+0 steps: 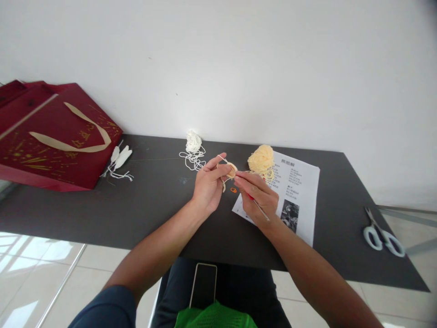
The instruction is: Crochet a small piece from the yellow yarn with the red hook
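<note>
Over the middle of the dark table, my left hand pinches a small cream crochet piece, with a strand of yarn passing over its raised forefinger. My right hand is closed around a crochet hook with a red grip; its metal shaft sticks out below the palm. The hook's working tip is at the edge of the piece, mostly hidden by my fingers. Just behind my right hand lies a ball of pale yellow yarn. Below the piece, an orange stitch marker rests on the table.
A printed pattern sheet lies partly under my right hand. White yarn sits near the wall, and small white crocheted pieces lie beside a red gift bag. Scissors rest near the right edge. A phone lies on my lap.
</note>
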